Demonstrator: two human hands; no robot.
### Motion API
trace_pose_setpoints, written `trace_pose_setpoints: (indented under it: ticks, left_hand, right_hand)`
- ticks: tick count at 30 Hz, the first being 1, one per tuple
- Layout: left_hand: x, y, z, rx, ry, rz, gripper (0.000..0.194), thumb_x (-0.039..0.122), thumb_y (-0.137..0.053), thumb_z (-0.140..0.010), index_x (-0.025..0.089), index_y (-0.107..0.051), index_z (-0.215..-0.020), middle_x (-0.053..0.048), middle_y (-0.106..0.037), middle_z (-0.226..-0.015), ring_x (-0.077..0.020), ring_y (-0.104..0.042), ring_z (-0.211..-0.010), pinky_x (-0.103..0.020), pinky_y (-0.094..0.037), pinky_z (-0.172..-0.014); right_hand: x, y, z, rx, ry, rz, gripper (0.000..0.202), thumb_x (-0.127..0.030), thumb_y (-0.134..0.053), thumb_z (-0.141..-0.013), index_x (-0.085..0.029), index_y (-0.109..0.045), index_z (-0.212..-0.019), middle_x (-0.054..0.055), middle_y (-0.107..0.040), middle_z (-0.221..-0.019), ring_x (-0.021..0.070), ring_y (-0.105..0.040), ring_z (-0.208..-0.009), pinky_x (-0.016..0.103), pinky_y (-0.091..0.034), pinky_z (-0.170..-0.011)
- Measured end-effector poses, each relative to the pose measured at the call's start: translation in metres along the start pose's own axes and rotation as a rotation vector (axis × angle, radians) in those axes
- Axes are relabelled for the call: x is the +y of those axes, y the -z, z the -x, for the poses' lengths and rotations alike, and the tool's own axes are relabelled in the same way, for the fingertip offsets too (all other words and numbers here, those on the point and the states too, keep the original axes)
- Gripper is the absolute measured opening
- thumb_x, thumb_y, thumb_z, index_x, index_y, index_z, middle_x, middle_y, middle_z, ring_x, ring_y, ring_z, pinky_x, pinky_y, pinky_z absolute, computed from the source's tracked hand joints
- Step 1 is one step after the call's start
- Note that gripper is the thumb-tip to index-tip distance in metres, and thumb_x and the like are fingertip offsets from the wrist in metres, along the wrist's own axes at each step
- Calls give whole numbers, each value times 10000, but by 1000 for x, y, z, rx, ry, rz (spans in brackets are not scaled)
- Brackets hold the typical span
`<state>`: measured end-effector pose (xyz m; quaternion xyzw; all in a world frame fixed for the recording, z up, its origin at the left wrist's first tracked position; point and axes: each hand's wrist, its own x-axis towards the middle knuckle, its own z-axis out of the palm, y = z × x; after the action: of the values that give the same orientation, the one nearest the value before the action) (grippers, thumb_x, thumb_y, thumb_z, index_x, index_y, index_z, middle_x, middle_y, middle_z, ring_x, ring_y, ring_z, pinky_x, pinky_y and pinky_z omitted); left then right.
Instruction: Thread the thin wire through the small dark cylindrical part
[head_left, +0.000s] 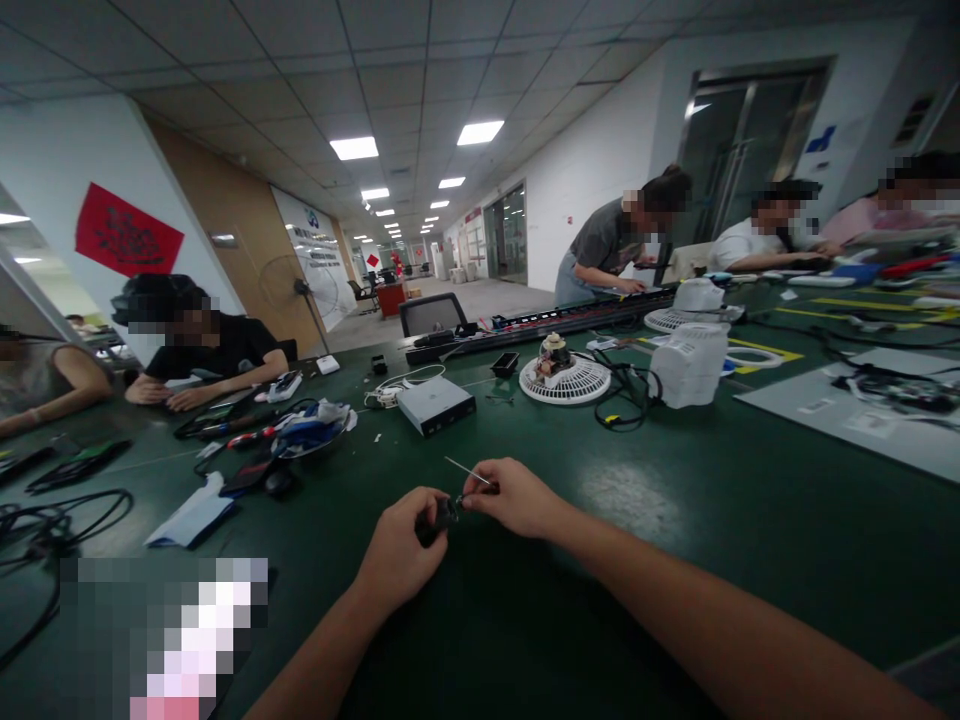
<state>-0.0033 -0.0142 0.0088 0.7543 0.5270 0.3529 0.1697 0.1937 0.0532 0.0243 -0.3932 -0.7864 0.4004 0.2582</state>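
Observation:
My left hand [409, 540] is closed around a small black part [445, 514], mostly hidden by the fingers. Close beside it, my right hand [510, 497] is pinched, with a thin metal rod [466, 470] sticking out to the left between the fingers. The right fingertips are at the edge of the black part, at a tiny dark piece [459, 503] too small to name. Both hands are just above the green table [600, 560]. Beyond them lies a flat silver optical disc drive [437, 402] with a black front.
Behind the drive are a white cable [386, 392], a small black tray [505, 364] and a round white fan grille [564, 382]. A white housing [688, 365] with a black cord stands right. Cables, a blue cloth [193, 513] and tools lie left. Several people work around the table.

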Motion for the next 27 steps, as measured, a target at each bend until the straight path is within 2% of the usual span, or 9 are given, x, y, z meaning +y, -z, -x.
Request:
trace_pose_setpoints:
  ticks: [6, 13, 19, 21, 24, 27]
  left_hand:
    - [7, -2, 3, 2, -61, 17, 223, 97, -581, -739, 227, -401, -738, -34, -680, -1053, -187, -637, -934, -307, -483, -770]
    - [7, -4, 3, 55, -89, 39, 237, 82, -582, -734, 227, -395, -718, -47, -679, -1031, -193, -643, -949, -316, -488, -785]
    - [7, -4, 5, 22, -133, 66, 231, 58, -576, -722, 221, -414, -706, -43, -668, -1019, -187, -637, -966, -307, -490, -796]
    - [6, -3, 4, 27, -134, 65, 229, 61, -574, -726, 220, -411, -697, -47, -668, -1020, -191, -637, -962, -312, -491, -796]
    - [3, -2, 1, 55, -110, 44, 232, 69, -566, -736, 219, -398, -682, -57, -671, -1030, -202, -640, -961, -327, -494, -800]
    - [-2, 2, -2, 96, -51, 10, 244, 57, -558, -721, 222, -383, -682, -59, -679, -1015, -210, -646, -947, -344, -504, -797]
  right_hand:
    - [1, -4, 1, 65, 116, 99, 66, -211, -727, -743, -199, -749, -804, -14, -692, -774, 124, -573, -698, 235, -388, -624]
    - [1, -4, 2, 40, 71, 130, 111, -305, -724, -758, -200, -740, -788, -18, -683, -708, 119, -561, -643, 232, -360, -568]
    - [-2, -8, 5, 40, 46, 210, 161, -342, -720, -754, -184, -691, -760, -17, -656, -676, 107, -548, -596, 222, -340, -528]
    - [-1, -9, 4, 18, 64, 202, 176, -353, -707, -766, -180, -680, -790, -10, -656, -701, 111, -558, -615, 218, -347, -532]
    - [1, -6, 4, 21, 90, 202, 232, -355, -659, -809, -181, -642, -962, -1, -663, -750, 122, -582, -644, 219, -365, -542]
    - [1, 6, 5, 90, 111, 360, 229, -292, -588, -855, -190, -597, -1061, 25, -688, -831, 151, -618, -726, 241, -393, -606]
